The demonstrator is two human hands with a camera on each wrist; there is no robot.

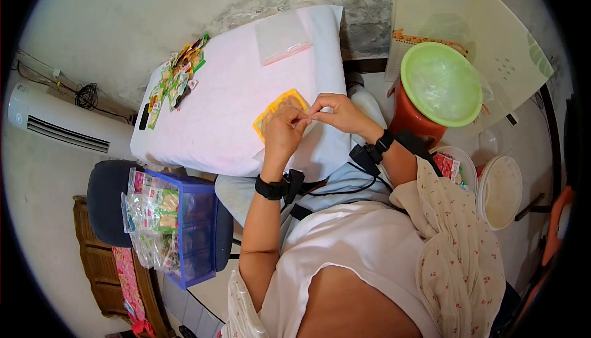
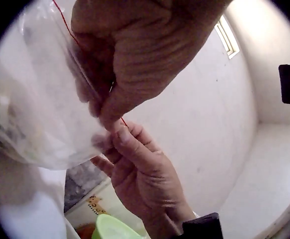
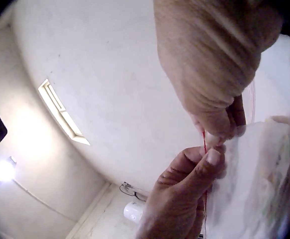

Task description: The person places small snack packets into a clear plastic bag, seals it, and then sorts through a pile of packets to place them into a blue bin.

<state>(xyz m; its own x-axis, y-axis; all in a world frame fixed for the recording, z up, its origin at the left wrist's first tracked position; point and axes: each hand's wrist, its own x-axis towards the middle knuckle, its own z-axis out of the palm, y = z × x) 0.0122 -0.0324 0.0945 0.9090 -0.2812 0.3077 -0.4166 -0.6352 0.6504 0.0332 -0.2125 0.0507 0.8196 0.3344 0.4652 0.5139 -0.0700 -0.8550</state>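
Both hands meet at the red-lined edge of a clear plastic bag [image 2: 40, 99], which shows small packets inside. In the head view the left hand [image 1: 284, 132] pinches this edge, and the right hand [image 1: 341, 115] pinches it close beside. Thumb and fingertips of the left hand [image 2: 140, 50] lie along the red line in the left wrist view. From the right wrist view, the right hand [image 3: 217, 64] grips the bag [image 3: 249, 174] just above the left thumb. A yellow tray [image 1: 258, 125] lies behind the hands on the white-covered table [image 1: 215, 122].
Colourful packets [image 1: 178, 76] lie at the table's far left, and a stack of clear bags [image 1: 282, 36] at its back. A blue crate [image 1: 197, 227] with bagged packets stands at left. On the right are a green basin [image 1: 440, 85] on a red stool [image 1: 411, 113] and white buckets [image 1: 500, 193].
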